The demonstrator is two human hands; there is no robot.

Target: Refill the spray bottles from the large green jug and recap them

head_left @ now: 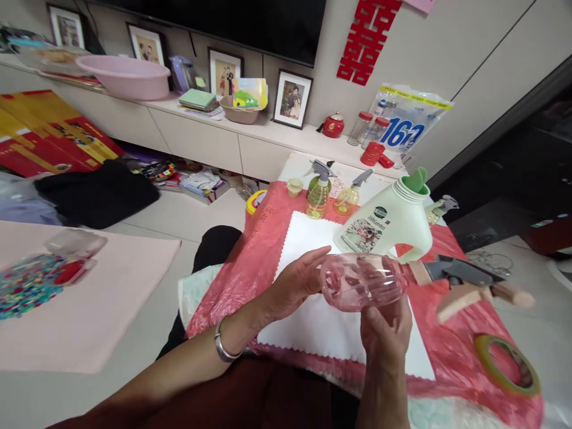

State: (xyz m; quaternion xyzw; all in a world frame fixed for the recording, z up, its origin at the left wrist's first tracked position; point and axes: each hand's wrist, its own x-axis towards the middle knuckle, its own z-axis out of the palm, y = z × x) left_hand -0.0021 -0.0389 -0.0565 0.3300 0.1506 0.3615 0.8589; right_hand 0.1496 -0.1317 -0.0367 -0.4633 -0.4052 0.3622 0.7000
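Observation:
A clear pink plastic bottle [357, 283] lies sideways above the white scalloped cloth [313, 322], its rounded base to the left and its narrow neck to the right. My left hand [290, 286] holds the base end, with some fingers partly hidden behind it. From below, my right hand [388, 333] grips the neck half, thumb in front. Just beyond the bottle stands a large pale green detergent jug [384, 220] with a green cap. Several spray bottles, among them one with yellow liquid [317, 199], stand behind the cloth.
Red plastic sheeting [241, 262] covers the table. On the right lie a roll of tape [507, 364] and a wooden-handled tool [465, 277]. To the left, a pink-covered surface [111, 298] holds colourful small pieces. A pink basin [127, 77] sits on the cabinet.

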